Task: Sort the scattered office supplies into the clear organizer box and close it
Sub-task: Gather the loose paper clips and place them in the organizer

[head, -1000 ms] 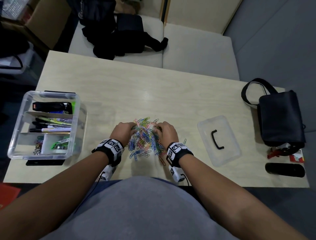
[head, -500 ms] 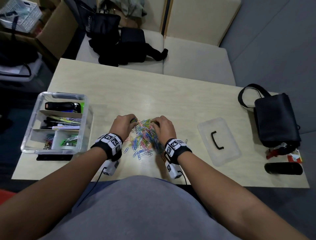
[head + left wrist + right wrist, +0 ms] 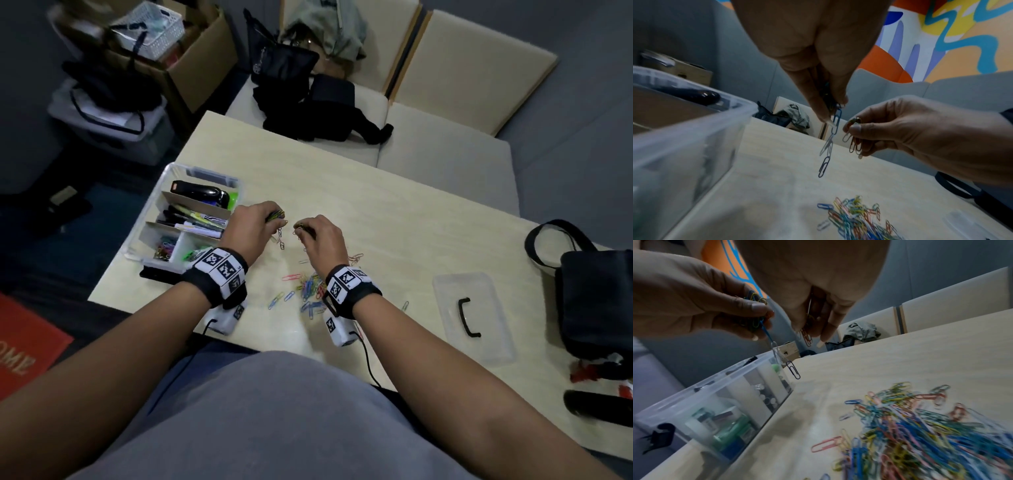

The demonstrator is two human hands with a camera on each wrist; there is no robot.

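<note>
My left hand (image 3: 260, 222) is raised above the table and pinches a bunch of coloured paper clips (image 3: 835, 116), with a short chain of clips (image 3: 785, 360) dangling from it. My right hand (image 3: 315, 236) is lifted beside it and pinches a few more clips (image 3: 854, 141). Both hands hover just right of the clear organizer box (image 3: 236, 186), which holds a stapler, pens and clips in its compartments. A pile of coloured paper clips (image 3: 310, 287) lies on the table under my right wrist (image 3: 910, 426). The clear lid (image 3: 493, 301) with a black handle lies to the right.
A black bag (image 3: 603, 301) sits at the table's right edge, with a black case (image 3: 596, 407) in front of it. A black phone (image 3: 154, 274) lies under the box's near side. Cream seats with dark bags (image 3: 308, 99) stand behind the table.
Both hands have lifted off the clip pile with clips in their fingers and moved left toward the organizer box. The head view has swung left too.
</note>
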